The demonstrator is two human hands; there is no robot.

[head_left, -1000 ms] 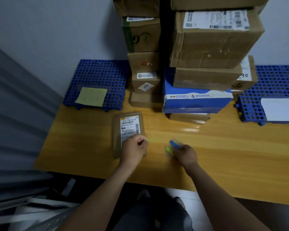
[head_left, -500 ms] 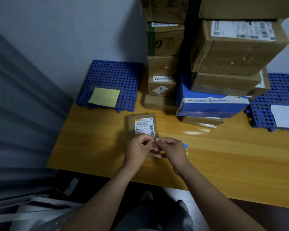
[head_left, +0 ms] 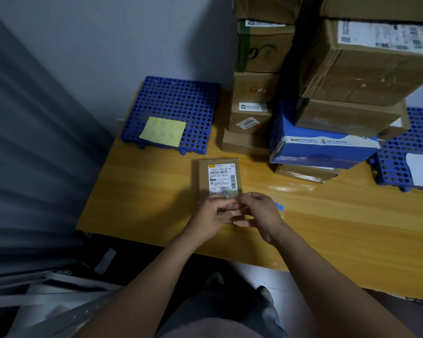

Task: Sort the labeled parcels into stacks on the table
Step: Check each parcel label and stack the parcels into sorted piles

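1. Flat parcel [head_left: 219,178] lies label-up on the table [head_left: 327,215].
2. Left hand [head_left: 211,214] and right hand [head_left: 260,211] meet over its near end, fingers curled; grip unclear.
3. Probably light, stiff: lift by the side edges.

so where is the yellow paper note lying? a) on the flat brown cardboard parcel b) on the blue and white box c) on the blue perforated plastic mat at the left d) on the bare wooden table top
C: the yellow paper note lies flat on the blue perforated plastic mat, near its front edge.
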